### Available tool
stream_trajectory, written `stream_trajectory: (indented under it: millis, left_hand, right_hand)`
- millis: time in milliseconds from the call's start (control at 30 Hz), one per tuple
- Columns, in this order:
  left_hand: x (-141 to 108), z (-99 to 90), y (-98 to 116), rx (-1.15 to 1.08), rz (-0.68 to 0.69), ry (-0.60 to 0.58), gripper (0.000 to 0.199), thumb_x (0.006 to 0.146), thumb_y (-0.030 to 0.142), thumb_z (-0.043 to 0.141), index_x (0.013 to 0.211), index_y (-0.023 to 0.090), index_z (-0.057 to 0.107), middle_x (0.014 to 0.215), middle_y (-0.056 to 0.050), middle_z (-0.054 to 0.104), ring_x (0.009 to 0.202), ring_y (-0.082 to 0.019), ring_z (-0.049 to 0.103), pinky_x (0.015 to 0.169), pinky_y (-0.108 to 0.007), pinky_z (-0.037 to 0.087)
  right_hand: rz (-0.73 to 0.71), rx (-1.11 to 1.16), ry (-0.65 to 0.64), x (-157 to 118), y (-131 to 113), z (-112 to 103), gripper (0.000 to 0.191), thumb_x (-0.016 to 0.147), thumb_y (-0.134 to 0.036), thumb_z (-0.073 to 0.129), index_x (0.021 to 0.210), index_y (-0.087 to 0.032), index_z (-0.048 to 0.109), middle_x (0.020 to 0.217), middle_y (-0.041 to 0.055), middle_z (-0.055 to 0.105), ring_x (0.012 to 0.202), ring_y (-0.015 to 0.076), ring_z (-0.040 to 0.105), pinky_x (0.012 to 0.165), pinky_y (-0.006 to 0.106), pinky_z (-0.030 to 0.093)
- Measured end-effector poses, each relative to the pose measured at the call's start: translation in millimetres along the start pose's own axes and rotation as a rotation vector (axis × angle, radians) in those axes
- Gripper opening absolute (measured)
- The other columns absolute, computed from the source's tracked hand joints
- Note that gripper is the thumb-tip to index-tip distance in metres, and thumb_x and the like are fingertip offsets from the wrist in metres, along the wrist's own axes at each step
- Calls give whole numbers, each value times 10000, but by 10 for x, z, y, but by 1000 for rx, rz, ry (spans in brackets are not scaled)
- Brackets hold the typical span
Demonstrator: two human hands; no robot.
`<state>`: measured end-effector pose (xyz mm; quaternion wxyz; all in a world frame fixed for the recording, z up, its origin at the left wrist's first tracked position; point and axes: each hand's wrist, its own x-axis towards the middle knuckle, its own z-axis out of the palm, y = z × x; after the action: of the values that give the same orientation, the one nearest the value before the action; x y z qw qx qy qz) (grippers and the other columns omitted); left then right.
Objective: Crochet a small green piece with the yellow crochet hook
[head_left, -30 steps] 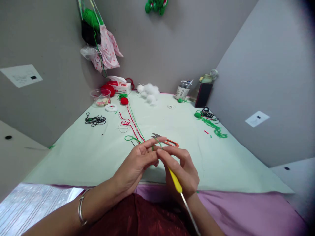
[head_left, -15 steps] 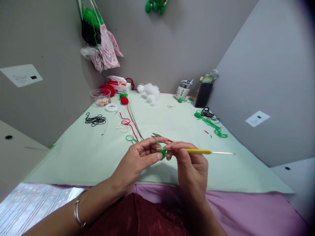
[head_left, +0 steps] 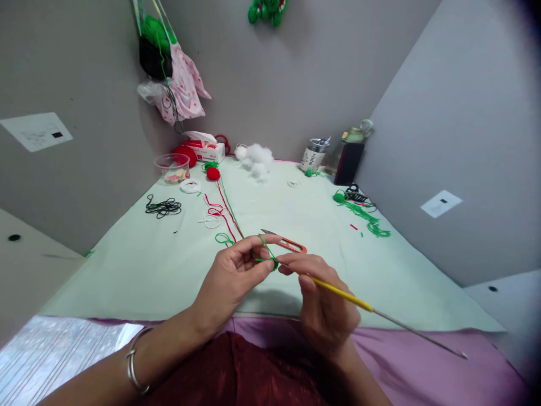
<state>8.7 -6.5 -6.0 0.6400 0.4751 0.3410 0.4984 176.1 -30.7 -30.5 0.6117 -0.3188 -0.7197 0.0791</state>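
Between the thumb and fingers of my left hand is a small piece of green crochet. A green strand runs from it up over the raised index finger. My right hand grips a crochet hook by its yellow handle; the bare metal end slants down to the right. The hook's other tip meets the green piece and is hidden by fingers. Just behind my hands lie orange-handled scissors, blades pointing left.
Red yarn, black cord and a plastic tub lie left. White stuffing sits at the back. Green yarn strands, a pen tin and a dark phone are right.
The hook has swung from nearly level to a steep slant, its free end now lower right. My right hand has tilted down, and more of the orange scissors shows.
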Motion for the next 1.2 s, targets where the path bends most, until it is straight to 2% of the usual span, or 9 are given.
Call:
stream_trajectory:
  millis: [67, 167, 300, 400, 467, 667, 833, 1033, 1200]
  left_hand:
    - [-7, 29, 0, -43, -2, 20, 286, 817, 239, 883, 1100, 268, 858, 834, 13, 648, 815, -145, 586, 775, -251, 466]
    - [1, 56, 3, -224, -137, -24, 393, 787, 257, 913, 1173, 259, 839, 836, 10, 691, 801, -135, 611, 802, -249, 490]
    - [45, 37, 34, -377, -296, -73, 361, 777, 233, 906, 1132, 193, 854, 935, -38, 735, 835, -137, 630, 872, -272, 521]
    - [55, 19, 62, -323, -230, -55, 291, 797, 232, 881, 1085, 196, 865, 985, -46, 741, 860, -146, 624, 864, -275, 517]
    - [44, 17, 61, -262, -173, -80, 289, 812, 247, 869, 1099, 215, 860, 983, -46, 746, 881, -164, 629, 861, -291, 507]
    - [22, 47, -6, -168, -92, -49, 314, 814, 292, 899, 1123, 262, 855, 882, -15, 740, 892, -172, 629, 885, -298, 458]
    - [69, 60, 5, -328, -227, -78, 372, 781, 294, 921, 1138, 219, 848, 942, -38, 756, 854, -148, 624, 827, -271, 486]
    - [90, -5, 60, -336, -235, -39, 288, 789, 227, 890, 1074, 195, 860, 893, -16, 729, 796, -123, 612, 863, -272, 506]
    - [46, 28, 27, -190, -96, -90, 250, 843, 267, 854, 1090, 228, 846, 882, -26, 739, 896, -184, 646, 879, -314, 466]
  right_hand:
    - [-85, -155, -12, -33, 30, 31, 309, 1019, -84, 563, 1238, -246, 711, 1057, 75, 795, 960, 198, 776, 802, 346, 660]
    - [-178, -361, 18, -73, 64, 81, 373, 970, -78, 664, 1279, -276, 734, 1151, 91, 775, 1024, 221, 768, 812, 356, 660]
    - [38, -86, 169, -23, 46, 89, 271, 1022, -112, 581, 1148, -265, 766, 950, 50, 760, 871, 201, 734, 766, 378, 627]
    - [255, 209, 230, 63, 25, 79, 228, 1055, -182, 553, 1020, -253, 766, 843, 16, 725, 706, 161, 667, 715, 361, 595]
    - [300, 275, 187, 102, 21, 84, 201, 1051, -216, 582, 1002, -252, 774, 887, 20, 745, 713, 154, 670, 697, 341, 591]
    - [169, 97, 131, 54, 14, 133, 245, 1038, -152, 584, 1111, -277, 782, 934, 28, 793, 829, 186, 736, 796, 386, 628]
    - [-9, -186, 149, -38, 37, 159, 342, 965, -76, 681, 1191, -309, 787, 1069, 54, 776, 975, 207, 759, 783, 350, 635]
    - [306, 213, 240, 69, 27, 73, 214, 1040, -175, 582, 1021, -241, 785, 850, 21, 728, 673, 146, 669, 657, 327, 587]
    - [294, 217, 120, 108, 22, 73, 181, 1026, -243, 622, 1004, -250, 802, 915, 41, 771, 775, 179, 695, 702, 350, 592]
